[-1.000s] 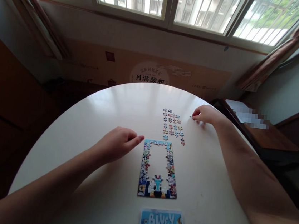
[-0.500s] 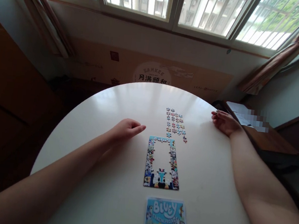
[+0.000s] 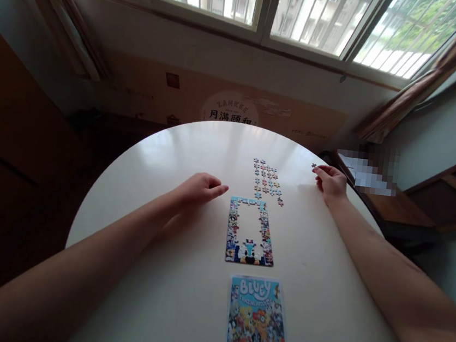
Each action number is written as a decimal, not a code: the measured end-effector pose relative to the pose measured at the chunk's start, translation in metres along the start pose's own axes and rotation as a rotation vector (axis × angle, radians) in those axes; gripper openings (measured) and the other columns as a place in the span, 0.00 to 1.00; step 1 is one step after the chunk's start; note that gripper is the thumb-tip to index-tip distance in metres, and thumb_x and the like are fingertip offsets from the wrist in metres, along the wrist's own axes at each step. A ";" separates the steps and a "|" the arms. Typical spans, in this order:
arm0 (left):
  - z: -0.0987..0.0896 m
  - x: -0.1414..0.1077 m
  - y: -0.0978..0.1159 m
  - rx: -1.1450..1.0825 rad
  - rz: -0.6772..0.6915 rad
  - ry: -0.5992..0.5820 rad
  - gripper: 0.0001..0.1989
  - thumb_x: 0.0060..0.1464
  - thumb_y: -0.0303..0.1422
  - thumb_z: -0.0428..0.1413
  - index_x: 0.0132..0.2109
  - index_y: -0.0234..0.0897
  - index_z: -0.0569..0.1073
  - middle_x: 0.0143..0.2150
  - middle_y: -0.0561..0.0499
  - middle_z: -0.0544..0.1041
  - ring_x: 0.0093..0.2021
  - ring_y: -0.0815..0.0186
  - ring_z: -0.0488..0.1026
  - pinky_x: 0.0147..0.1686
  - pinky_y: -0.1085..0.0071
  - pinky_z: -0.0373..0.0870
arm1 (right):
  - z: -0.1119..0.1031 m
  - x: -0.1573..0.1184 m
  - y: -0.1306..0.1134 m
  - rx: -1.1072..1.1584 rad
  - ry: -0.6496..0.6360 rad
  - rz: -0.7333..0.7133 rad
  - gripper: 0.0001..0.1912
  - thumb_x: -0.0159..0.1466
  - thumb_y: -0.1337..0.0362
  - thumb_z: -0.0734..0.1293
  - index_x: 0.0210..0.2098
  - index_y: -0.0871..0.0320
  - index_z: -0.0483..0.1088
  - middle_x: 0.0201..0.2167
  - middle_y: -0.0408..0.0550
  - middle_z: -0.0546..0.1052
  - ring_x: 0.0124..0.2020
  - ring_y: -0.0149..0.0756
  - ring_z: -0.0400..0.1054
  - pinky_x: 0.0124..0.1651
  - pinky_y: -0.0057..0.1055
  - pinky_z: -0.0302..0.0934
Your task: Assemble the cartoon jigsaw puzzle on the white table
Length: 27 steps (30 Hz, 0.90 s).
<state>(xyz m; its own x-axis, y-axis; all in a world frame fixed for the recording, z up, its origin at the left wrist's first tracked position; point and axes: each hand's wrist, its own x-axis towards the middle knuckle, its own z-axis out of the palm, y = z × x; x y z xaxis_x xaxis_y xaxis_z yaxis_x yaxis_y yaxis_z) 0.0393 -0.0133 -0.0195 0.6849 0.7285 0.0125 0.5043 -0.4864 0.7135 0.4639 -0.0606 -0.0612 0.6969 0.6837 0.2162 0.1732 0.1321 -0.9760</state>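
Over the counter [image 3: 179, 308], right hand [image 3: 331, 183] pinches a piece [image 3: 314, 165] (light edge grip's best imo), left hand [image 3: 201, 189] curled closed.

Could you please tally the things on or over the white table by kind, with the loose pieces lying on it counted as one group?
Partly assembled puzzle: 1
Bluey picture sheet: 1
Group of loose pieces: 1
Held piece: 1
Hands (left hand, right hand): 2
Total: 6
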 end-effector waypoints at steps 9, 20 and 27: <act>0.004 -0.020 0.034 0.123 0.364 0.063 0.22 0.63 0.38 0.50 0.21 0.38 0.56 0.22 0.55 0.61 0.23 0.71 0.56 0.26 0.69 0.54 | 0.013 -0.094 -0.067 -0.226 -0.700 -0.008 0.12 0.52 0.59 0.78 0.33 0.57 0.77 0.30 0.47 0.80 0.26 0.31 0.69 0.24 0.27 0.59; 0.013 -0.036 0.053 0.196 0.532 -0.158 0.18 0.61 0.36 0.57 0.24 0.36 0.67 0.26 0.54 0.69 0.24 0.73 0.61 0.24 0.72 0.57 | 0.040 -0.189 -0.112 -0.547 -1.331 -0.078 0.06 0.60 0.70 0.69 0.34 0.56 0.79 0.29 0.42 0.80 0.30 0.30 0.73 0.34 0.26 0.65; 0.022 -0.040 0.057 0.312 0.594 -0.277 0.02 0.58 0.34 0.62 0.38 0.43 0.79 0.34 0.55 0.77 0.31 0.70 0.71 0.30 0.70 0.62 | 0.040 -0.179 -0.096 -0.457 -1.310 0.217 0.05 0.59 0.62 0.72 0.34 0.57 0.78 0.27 0.43 0.80 0.27 0.31 0.71 0.27 0.25 0.64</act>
<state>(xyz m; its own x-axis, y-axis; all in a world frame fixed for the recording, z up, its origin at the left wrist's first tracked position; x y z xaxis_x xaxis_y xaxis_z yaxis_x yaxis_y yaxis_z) 0.0521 -0.0808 0.0056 0.9770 0.1702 0.1286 0.1044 -0.9071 0.4078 0.2946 -0.1668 -0.0069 -0.3641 0.8573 -0.3640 0.5316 -0.1297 -0.8370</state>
